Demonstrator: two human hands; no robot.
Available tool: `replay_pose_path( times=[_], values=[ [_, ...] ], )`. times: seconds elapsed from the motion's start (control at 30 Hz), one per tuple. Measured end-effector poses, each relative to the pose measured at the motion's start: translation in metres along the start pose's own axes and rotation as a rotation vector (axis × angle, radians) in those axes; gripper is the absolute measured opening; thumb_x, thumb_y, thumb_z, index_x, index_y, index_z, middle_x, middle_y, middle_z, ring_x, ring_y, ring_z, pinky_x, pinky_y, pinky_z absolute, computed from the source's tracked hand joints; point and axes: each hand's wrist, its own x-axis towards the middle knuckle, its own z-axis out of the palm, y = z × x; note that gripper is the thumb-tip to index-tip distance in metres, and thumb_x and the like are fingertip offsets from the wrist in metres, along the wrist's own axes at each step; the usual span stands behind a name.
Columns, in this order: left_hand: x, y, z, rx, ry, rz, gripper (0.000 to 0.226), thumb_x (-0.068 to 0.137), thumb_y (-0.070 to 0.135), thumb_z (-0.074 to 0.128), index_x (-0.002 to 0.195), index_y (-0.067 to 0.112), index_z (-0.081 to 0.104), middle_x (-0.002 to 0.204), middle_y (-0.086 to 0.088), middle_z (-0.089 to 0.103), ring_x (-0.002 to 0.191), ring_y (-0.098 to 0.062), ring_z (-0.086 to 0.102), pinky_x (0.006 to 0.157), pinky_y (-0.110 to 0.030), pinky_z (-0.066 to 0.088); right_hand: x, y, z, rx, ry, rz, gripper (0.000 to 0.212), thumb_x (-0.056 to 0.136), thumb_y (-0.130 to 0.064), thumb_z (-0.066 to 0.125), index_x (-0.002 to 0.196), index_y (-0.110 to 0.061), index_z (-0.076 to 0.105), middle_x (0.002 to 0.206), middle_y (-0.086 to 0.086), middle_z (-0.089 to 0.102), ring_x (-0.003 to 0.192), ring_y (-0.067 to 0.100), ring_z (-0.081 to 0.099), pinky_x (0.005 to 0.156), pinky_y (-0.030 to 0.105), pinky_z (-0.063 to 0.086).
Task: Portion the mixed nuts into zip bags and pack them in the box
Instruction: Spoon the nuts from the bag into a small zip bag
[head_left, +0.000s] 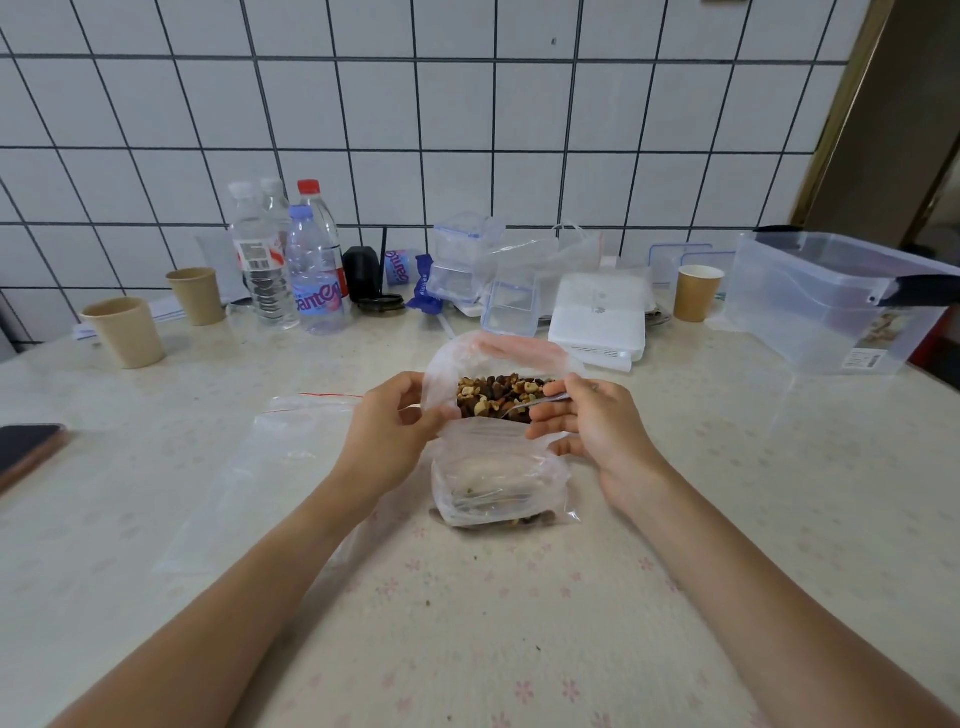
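A large clear bag (470, 358) of mixed nuts (496, 395) stands open at the table's centre. In front of it stands a small zip bag (493, 483) with a few nuts at its bottom. My left hand (389, 426) pinches the zip bag's upper left edge. My right hand (587, 421) grips a metal spoon (540, 401), whose tip reaches into the nuts. An empty zip bag (260, 467) with a red strip lies flat to the left. A big clear plastic box (831, 306) sits at the far right.
Three paper cups (124, 332) (197, 296) (697, 292), several water bottles (291, 260), small clear containers (467, 265) and a white pack (597, 317) line the back by the tiled wall. A phone (26, 452) lies at the left edge.
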Motion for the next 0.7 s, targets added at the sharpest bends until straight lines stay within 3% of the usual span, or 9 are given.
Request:
replay_pose_path(
  times=[0.17,0.33,0.4,0.53,0.6,0.7],
  values=[
    [0.0,0.001,-0.001,-0.104,0.011,-0.014,0.018,0.1,0.023,0.068,0.116,0.016,0.069,0.098,0.003,0.079,0.092,-0.013,0.076,0.077,-0.029,0.064,0.001,-0.001,-0.001,0.068,0.015,0.006,0.034,0.111,-0.02,0.038,0.098,-0.004,0.065,0.076,0.016,0.073,0.059,0.026,0.072,0.041,0.028,0.047],
    [0.002,0.004,-0.009,0.037,0.037,-0.029,0.034,0.1,0.042,0.064,0.124,0.019,0.068,0.109,0.005,0.075,0.098,-0.015,0.072,0.081,-0.036,0.064,0.0,-0.005,-0.002,0.084,0.033,-0.047,0.033,0.11,-0.02,0.04,0.099,-0.003,0.065,0.076,0.015,0.073,0.06,0.024,0.072,0.039,0.029,0.047],
    [0.003,0.007,-0.015,0.115,0.068,-0.026,0.036,0.096,0.049,0.066,0.119,0.021,0.069,0.105,0.007,0.074,0.093,-0.013,0.072,0.081,-0.037,0.062,0.0,-0.007,-0.003,0.093,0.038,-0.076,0.033,0.11,-0.02,0.04,0.099,-0.003,0.065,0.074,0.013,0.073,0.06,0.024,0.072,0.039,0.029,0.048],
    [0.0,0.015,-0.024,0.274,0.141,0.037,0.028,0.091,0.05,0.072,0.094,0.023,0.066,0.085,0.006,0.072,0.078,-0.013,0.07,0.064,-0.026,0.05,0.0,-0.014,-0.008,0.111,0.034,-0.129,0.035,0.111,-0.023,0.04,0.097,-0.003,0.065,0.069,0.011,0.073,0.06,0.025,0.072,0.04,0.03,0.048],
    [-0.003,0.02,-0.028,0.315,0.084,0.074,0.029,0.091,0.05,0.072,0.084,0.023,0.066,0.074,0.007,0.072,0.069,-0.01,0.071,0.063,-0.026,0.05,-0.001,-0.019,-0.013,0.111,0.019,-0.163,0.037,0.111,-0.025,0.04,0.095,-0.003,0.065,0.069,0.012,0.071,0.059,0.027,0.071,0.04,0.03,0.048],
    [-0.01,0.027,-0.031,0.417,-0.134,0.058,0.035,0.091,0.06,0.065,0.079,0.027,0.07,0.067,0.011,0.072,0.061,-0.003,0.069,0.063,-0.027,0.052,-0.001,-0.027,-0.019,0.117,-0.03,-0.195,0.038,0.111,-0.027,0.039,0.093,-0.004,0.064,0.068,0.017,0.068,0.055,0.031,0.068,0.041,0.029,0.046]
  ],
)
